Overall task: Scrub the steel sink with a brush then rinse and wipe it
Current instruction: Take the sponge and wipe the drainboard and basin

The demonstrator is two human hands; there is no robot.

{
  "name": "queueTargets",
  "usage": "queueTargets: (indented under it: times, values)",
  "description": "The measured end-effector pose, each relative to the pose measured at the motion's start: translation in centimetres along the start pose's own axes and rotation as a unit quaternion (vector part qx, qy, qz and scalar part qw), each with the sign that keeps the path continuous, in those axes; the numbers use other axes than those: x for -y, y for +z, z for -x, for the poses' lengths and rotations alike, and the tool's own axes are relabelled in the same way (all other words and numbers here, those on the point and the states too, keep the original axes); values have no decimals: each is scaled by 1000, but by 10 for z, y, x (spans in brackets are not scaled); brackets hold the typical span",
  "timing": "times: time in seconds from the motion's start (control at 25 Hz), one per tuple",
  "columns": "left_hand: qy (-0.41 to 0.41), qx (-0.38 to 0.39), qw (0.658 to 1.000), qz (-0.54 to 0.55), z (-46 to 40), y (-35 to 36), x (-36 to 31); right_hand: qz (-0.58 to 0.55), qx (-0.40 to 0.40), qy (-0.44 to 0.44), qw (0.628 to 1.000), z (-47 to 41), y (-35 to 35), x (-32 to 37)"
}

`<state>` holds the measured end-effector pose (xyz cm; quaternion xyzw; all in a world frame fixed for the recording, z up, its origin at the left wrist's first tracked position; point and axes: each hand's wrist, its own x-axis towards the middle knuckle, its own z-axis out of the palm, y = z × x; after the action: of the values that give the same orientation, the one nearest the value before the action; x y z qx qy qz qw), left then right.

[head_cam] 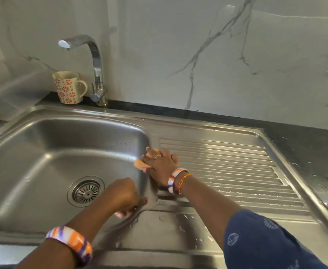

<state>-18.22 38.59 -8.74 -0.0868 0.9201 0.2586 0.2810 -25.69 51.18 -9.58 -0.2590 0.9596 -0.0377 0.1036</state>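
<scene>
The right hand (pixel 159 162) lay flat with straight fingers on an orange cloth (pixel 139 163), pressing it onto the ridge between the steel sink (pixel 42 152) basin and the ribbed drainboard (pixel 227 167). The cloth showed only at the fingertips, mostly hidden under the palm. The left hand (pixel 124 195) curled over the basin's near-right rim, thumb on the steel, gripping nothing else. No readable writing showed anywhere; a mug (pixel 68 87) with red flowers stood on the counter (pixel 304 144) beside the tap (pixel 95 68).
</scene>
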Motion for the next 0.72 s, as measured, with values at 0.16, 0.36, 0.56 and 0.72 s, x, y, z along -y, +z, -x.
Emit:
queueTargets:
  times: [0.16,0.36,0.56,0.72]
  values:
    - [8,-5,980,-196,25,-14,-9,-182,20,0,983,44,-3,7]
    - [98,-148,948,-264,28,-12,-75,-726,-56,133,672,90,-37,-71]
    - [205,-92,941,-251,-19,16,-147,-849,-183,136,476,123,-72,-215]
    - [210,-72,933,-284,-54,30,-181,-593,-282,279,701,100,-92,-297]
